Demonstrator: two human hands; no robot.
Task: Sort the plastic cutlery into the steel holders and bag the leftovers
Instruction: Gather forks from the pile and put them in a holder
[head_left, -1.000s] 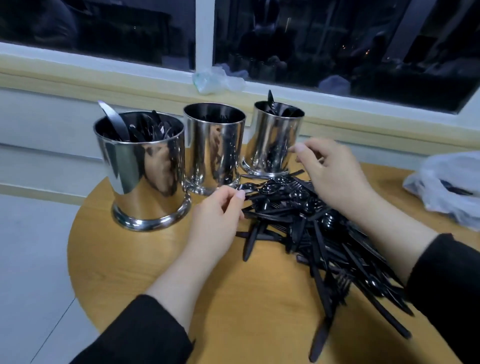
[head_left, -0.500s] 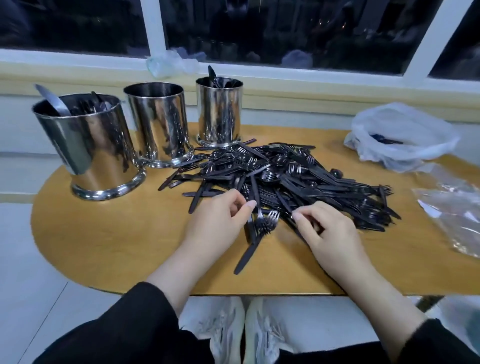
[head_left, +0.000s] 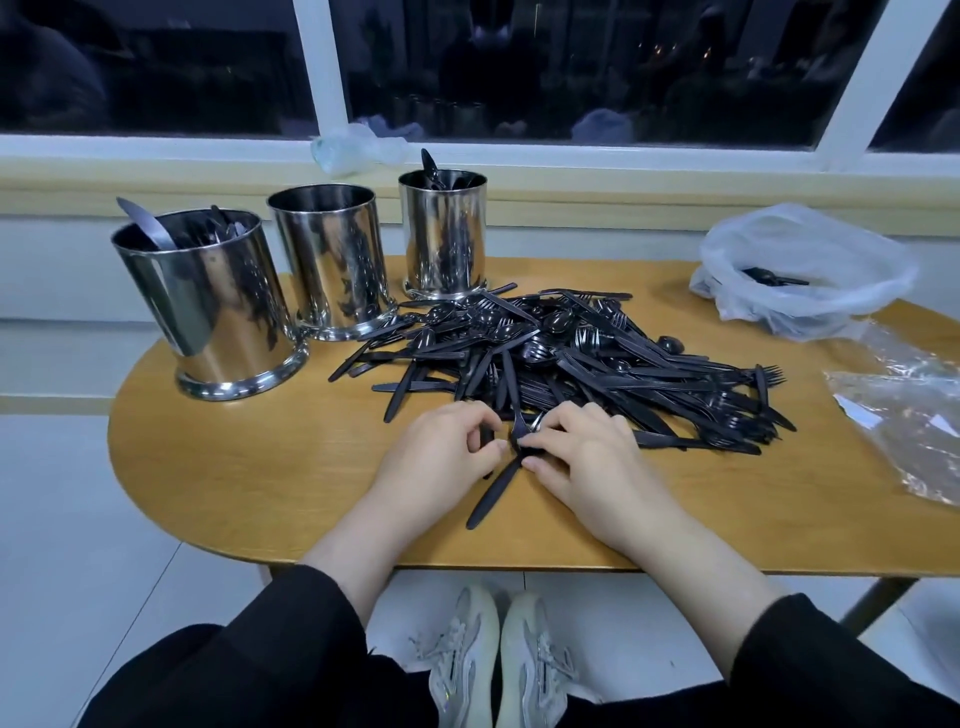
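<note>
Black plastic cutlery (head_left: 566, 358) lay in a big pile on the wood counter (head_left: 249, 467). Forks, spoons and knives were all mixed up in it. Both hands were at the near edge of the pile, close together. The left hand (head_left: 441, 452) had its fingers curled, and they pinched a thin black piece by the thumb. The right hand (head_left: 587, 457) had its fingers bent down too, and they held the neck of a fork (head_left: 501, 478). The handle of that fork pointed back to the person and lay on the counter.

Three steel holders stood in a row at the far left of the counter. The big holder (head_left: 208, 301) was nearest and had some cutlery in it, with one grey piece poking out. The middle holder (head_left: 332, 260) was just beside it, and I could not tell what was in it. The small holder (head_left: 444, 228) stood at the back, touching the pile, with a black piece sticking up.

A white bag (head_left: 800, 270) sat open at the far right, with a few black pieces inside. A clear bag (head_left: 904, 415) lay flat near it. Grey shoes (head_left: 498, 660) showed under the counter
</note>
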